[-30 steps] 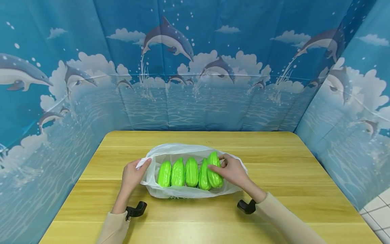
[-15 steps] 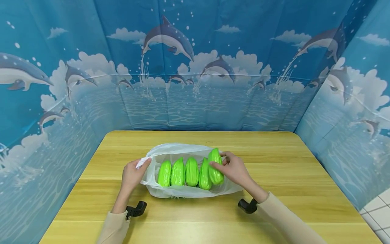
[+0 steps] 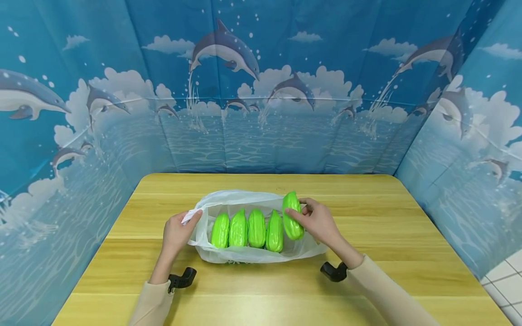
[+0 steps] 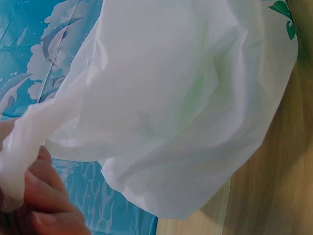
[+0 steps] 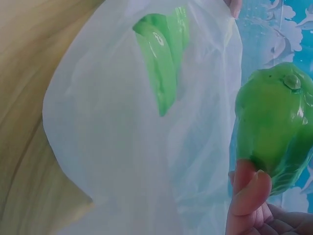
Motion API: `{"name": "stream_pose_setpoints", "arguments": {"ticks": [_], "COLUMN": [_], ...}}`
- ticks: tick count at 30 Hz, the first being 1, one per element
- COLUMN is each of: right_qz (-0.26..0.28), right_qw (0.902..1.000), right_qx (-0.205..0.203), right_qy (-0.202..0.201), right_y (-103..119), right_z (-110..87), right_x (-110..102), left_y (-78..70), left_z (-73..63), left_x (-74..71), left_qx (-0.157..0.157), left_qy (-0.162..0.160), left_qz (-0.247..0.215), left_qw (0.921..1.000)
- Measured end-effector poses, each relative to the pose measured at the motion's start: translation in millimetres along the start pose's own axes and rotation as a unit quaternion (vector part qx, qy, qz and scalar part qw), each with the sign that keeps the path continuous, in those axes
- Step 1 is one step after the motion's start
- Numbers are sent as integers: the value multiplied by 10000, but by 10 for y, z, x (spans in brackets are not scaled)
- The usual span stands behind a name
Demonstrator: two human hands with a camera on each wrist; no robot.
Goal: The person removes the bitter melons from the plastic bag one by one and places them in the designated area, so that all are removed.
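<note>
A white plastic bag (image 3: 254, 257) lies wide open on the wooden table. Several glossy green, ribbed, gourd-like vegetables (image 3: 238, 230) stand side by side in it. With its thumb and fingers my left hand (image 3: 177, 233) pinches the bunched left handle of the bag, also seen in the left wrist view as a twisted white strip (image 4: 29, 142). My right hand (image 3: 322, 222) grips another green gourd-like vegetable (image 3: 291, 203) by its side, thumb in front, over the bag's right end. In the right wrist view the held vegetable (image 5: 274, 117) shows a stem nub and appears beside the bag.
The wooden table (image 3: 261, 299) extends around the bag on all sides. A blue dolphin-print curtain (image 3: 261, 131) hangs behind the table and along its sides. Green leaf print (image 4: 282, 17) shows on the bag's outer wall.
My right hand has raised the gripped green vegetable up and slightly right, away from the one beside it in the bag. My left hand keeps its hold on the bag handle.
</note>
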State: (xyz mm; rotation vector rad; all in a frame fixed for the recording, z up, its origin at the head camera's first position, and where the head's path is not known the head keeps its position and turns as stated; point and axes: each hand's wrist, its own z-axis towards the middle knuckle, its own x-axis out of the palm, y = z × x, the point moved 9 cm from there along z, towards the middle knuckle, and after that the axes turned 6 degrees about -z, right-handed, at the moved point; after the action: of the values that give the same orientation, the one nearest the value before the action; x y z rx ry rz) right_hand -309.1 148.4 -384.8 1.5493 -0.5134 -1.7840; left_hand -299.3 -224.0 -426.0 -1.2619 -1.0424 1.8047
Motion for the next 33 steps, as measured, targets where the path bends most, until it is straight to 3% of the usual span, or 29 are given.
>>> {"name": "stream_pose_setpoints", "arguments": {"ticks": [13, 33], "right_qz": [278, 538], "right_qw": [9994, 9961], "right_qx": [222, 688], "right_qy": [-53, -113], "right_y": [-7, -228], "right_z": [12, 20], "right_x": [-109, -299], "left_y": [1, 11], "left_z": [4, -2], "left_x": [3, 2], "left_qx": [-49, -88], "left_qy": [21, 31], "left_qz": [-2, -31], "left_qw": [10000, 10000]}}
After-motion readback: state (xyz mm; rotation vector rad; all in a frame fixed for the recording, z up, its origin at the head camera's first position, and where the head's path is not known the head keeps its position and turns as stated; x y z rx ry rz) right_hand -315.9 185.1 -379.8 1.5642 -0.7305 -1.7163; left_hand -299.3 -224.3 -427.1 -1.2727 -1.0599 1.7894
